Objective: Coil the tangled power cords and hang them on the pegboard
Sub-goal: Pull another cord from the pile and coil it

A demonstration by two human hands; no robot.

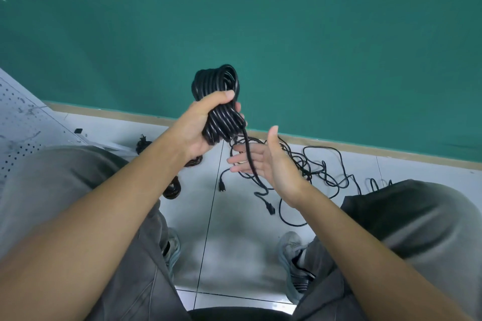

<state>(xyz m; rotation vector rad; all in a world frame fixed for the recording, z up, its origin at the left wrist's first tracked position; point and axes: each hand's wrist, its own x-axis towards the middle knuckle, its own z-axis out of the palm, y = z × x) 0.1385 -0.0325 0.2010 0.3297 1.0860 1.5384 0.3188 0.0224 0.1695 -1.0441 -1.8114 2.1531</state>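
My left hand [200,122] grips a thick coil of black power cord [221,81], held up in front of the green wall. A loose tail of that cord [251,159] hangs from the coil down across the palm of my right hand [266,161], whose fingers are straight and spread. The tail ends in a black plug [270,207] near the floor. A tangle of black cords [315,167] lies on the white tiles behind my right hand. The grey pegboard [18,122] lies at the far left.
More black coiled cords [173,189] lie on the floor under my left forearm, and one plug end [142,142] further back. My knees in grey trousers frame the view, with both shoes [292,253] on the tiles. A wooden skirting [365,147] runs along the wall.
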